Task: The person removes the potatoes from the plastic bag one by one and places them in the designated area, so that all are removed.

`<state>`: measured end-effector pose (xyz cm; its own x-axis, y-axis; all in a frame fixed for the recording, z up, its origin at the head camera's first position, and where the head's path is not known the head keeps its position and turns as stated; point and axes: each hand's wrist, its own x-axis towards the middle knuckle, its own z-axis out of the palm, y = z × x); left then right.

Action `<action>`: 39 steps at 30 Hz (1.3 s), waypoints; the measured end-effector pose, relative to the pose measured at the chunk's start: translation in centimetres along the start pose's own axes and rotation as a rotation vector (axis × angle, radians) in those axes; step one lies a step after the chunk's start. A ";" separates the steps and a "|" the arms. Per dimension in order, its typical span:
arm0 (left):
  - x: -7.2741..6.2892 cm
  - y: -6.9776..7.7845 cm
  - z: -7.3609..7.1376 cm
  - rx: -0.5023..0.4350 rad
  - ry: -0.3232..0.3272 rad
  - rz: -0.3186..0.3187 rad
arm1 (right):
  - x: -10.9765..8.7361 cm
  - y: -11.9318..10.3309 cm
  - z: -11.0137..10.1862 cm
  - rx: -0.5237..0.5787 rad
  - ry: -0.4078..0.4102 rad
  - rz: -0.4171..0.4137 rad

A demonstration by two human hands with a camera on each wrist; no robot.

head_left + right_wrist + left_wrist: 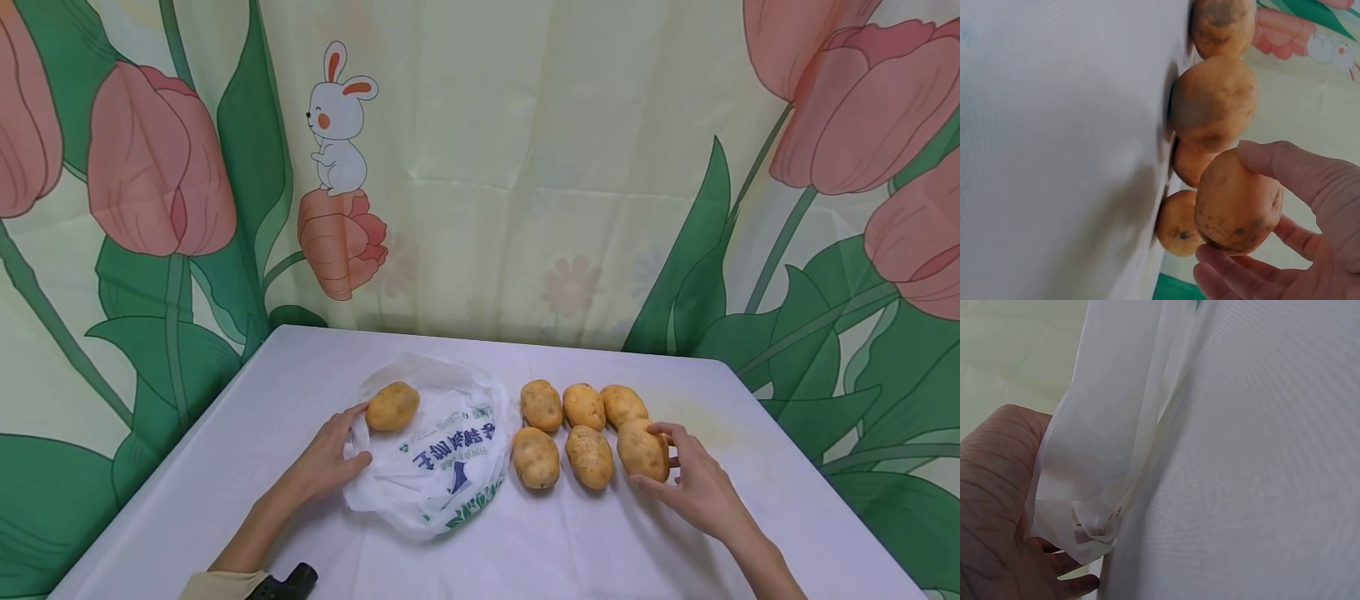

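My right hand grips a potato between thumb and fingertips at the right end of the front row. In the right wrist view, that potato is raised off the white cloth, overlapping others behind it. My left hand holds the left edge of a white plastic bag with blue and green print. The left wrist view shows the thin bag edge between the thumb and fingers, hiding part of them. One potato lies at the bag's upper left, near my left fingertips.
Beside the bag, more potatoes lie in two rows, among them one at the front left and one at the back right. A white cloth covers the table. Behind it hangs a curtain printed with tulips and a rabbit.
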<state>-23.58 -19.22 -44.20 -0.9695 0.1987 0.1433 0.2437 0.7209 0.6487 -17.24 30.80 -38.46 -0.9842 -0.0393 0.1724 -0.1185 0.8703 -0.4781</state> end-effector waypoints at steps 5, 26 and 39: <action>0.0 -0.1 0.1 0.004 0.001 -0.004 | 0.3 0.4 0.2 -0.017 -0.042 0.027; 0.0 0.1 0.1 -0.002 -0.022 -0.039 | 0.7 1.3 0.6 -0.080 -0.111 0.009; 0.1 -0.1 0.2 -0.001 -0.020 -0.030 | 0.6 1.2 1.1 -0.102 -0.026 -0.038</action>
<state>-23.68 -19.10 -44.38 -0.9757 0.1901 0.1091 0.2145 0.7260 0.6534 -18.16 31.27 -39.91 -0.9825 -0.0844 0.1658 -0.1428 0.9131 -0.3818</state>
